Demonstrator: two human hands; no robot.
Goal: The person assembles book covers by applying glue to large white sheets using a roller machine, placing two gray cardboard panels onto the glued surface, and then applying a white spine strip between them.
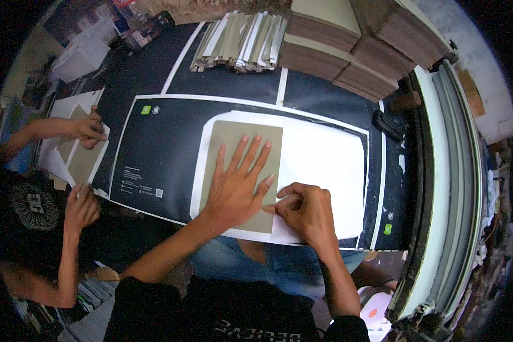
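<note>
A greyish-brown rectangular board (pixel 225 137) lies on the left half of a white sheet (pixel 325 154) with trimmed corners. My left hand (pixel 237 191) rests flat on that board, fingers spread and thumb out toward its right edge. Just beside that edge, over the lower middle of the sheet, my right hand (pixel 310 214) is closed with thumb and fingers pinched together. Something small and pale shows between those fingers, too hidden to name. Beneath the sheet is a black printed panel (pixel 165 137) with a white border.
A bundle of grey and white strips (pixel 239 43) lies at the far side, next to tall stacks of brown board (pixel 319 54). On the right stands a long machine with rollers (pixel 453 171). Near it is a black handled object (pixel 386 125). At left, a co-worker's hands (pixel 88 128) handle another board.
</note>
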